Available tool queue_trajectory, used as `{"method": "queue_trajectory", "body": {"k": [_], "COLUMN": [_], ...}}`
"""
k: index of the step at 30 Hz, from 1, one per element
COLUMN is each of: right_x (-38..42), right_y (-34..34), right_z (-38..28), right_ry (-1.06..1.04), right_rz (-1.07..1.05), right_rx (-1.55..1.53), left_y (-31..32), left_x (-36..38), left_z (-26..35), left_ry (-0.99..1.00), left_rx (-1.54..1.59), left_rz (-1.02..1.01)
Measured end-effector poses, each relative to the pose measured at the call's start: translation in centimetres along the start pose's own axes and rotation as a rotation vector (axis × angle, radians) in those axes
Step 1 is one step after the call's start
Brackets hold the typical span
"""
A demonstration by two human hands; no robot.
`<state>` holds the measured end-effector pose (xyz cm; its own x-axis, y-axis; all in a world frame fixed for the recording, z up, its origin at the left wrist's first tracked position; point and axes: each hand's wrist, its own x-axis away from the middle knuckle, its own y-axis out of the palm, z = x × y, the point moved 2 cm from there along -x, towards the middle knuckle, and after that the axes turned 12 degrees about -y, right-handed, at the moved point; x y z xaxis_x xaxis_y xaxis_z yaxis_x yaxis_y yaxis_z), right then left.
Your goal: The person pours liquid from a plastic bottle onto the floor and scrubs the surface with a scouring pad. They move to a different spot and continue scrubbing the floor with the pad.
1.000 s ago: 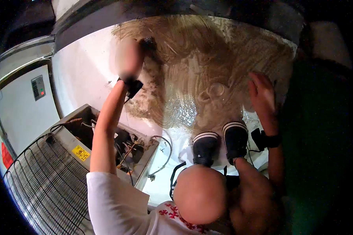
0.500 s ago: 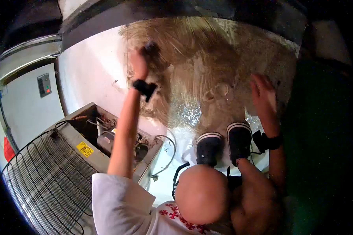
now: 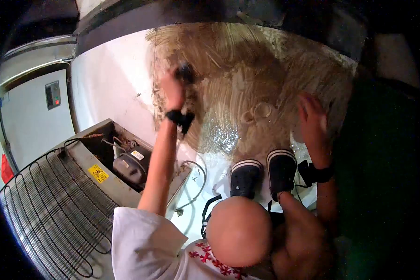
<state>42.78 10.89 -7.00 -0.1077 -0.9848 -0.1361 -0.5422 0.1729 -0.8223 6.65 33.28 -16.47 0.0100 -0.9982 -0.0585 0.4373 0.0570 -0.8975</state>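
Observation:
My left hand (image 3: 173, 89), blurred by motion, is closed round a small dark object (image 3: 185, 73) over the left part of the muddy brown floor patch (image 3: 252, 77). What the object is cannot be made out. A black strap (image 3: 179, 119) circles the left wrist. On the right, my right hand (image 3: 312, 119) is held over the patch with its fingers stretched and nothing visible in it. A black strap (image 3: 315, 173) is on that wrist too. Between the hands, a ring-shaped mark (image 3: 262, 110) shows in the brown layer, with a wet, shiny area (image 3: 221, 136) to its left.
Dark shoes (image 3: 246, 178) with white stripes stand at the patch's near edge. At the left lies an appliance with a wire grille (image 3: 56, 210), a compressor (image 3: 130, 169) and a loose cable (image 3: 204, 179). A white door (image 3: 35, 116) is beyond it. Dark green material fills the right side.
My left hand has moved slightly down and to the right with the dark object. My right hand has stayed nearly in place. The view has shifted a little.

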Motion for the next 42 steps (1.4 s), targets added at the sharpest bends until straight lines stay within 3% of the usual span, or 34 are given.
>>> {"method": "queue_trajectory", "body": {"k": [3, 6, 9, 11, 14, 15, 17, 19, 22, 24, 26, 29, 32, 34, 35, 37, 40, 42], "right_x": [0.7, 1.6, 1.8, 2.1, 0.9, 0.8, 0.8, 0.9, 0.4, 0.6, 0.7, 0.6, -0.1, -0.2, -0.3, -0.6, -0.4, -0.6], "right_y": [0.6, 1.0, 0.7, 0.6, 0.3, 0.3, 0.6, 0.5, -0.4, -0.5, 0.1, 1.1, -0.2, -0.8, -0.8, -0.6, 0.3, 0.3], "right_z": [0.9, 1.8, 2.0, 2.4, 2.0, 1.9, 2.3, 2.4, 2.2, 2.4, 2.7, 3.6, 2.6, 2.1, 2.2, 2.5, 2.6, 2.7], "right_ry": [0.035, 0.052, 0.056, -0.052, 0.07, 0.16, 0.108, 0.072, 0.072, 0.109, 0.134, 0.085, 0.116, 0.141, 0.128, 0.1, 0.084, 0.08], "right_rz": [-0.001, -0.027, -0.058, -0.052, -0.083, -0.113, -0.05, -0.041, -0.064, -0.078, -0.016, -0.027, -0.079, -0.078, -0.067, -0.055, -0.066, -0.067], "right_rx": [-0.057, -0.031, -0.051, 0.034, -0.003, -0.046, -0.033, -0.024, -0.003, 0.019, -0.041, 0.034, 0.022, 0.01, 0.03, 0.074, 0.093, 0.061], "left_y": [-0.9, -0.5, -0.2, 0.1, -0.5, -0.5, -0.8, -0.8, -1.5, -0.4, 0.8, -0.3, -2.0, -1.5, -0.7, 0.7, 0.2, -0.4], "left_x": [2.6, -3.3, -7.9, -4.8, 2.0, 1.9, 0.8, -4.7, -11.3, -10.6, -6.2, -3.5, -10.0, -14.0, -14.0, -12.1, -6.9, -8.6], "left_z": [0.7, -1.2, -1.8, -2.5, -1.9, -2.3, -3.4, -4.6, -3.4, -2.1, -1.6, -2.1, -3.2, -3.4, -2.8, -2.4, -1.5, -2.3], "left_ry": [0.001, -0.081, -0.159, -0.102, 0.023, 0.032, 0.049, -0.064, -0.151, 0.038, 0.079, 0.036, -0.157, -0.143, -0.017, -0.053, 0.089, 0.068], "left_rx": [0.044, -0.203, -0.212, -0.21, -0.037, -0.036, -0.026, -0.363, -0.15, -0.162, 0.056, -0.006, -0.338, -0.22, -0.209, -0.006, 0.004, -0.066], "left_rz": [-0.018, 0.066, 0.085, 0.037, 0.087, 0.098, 0.123, 0.189, 0.223, 0.267, 0.175, 0.128, 0.095, 0.102, 0.19, 0.069, 0.146, 0.167]}}
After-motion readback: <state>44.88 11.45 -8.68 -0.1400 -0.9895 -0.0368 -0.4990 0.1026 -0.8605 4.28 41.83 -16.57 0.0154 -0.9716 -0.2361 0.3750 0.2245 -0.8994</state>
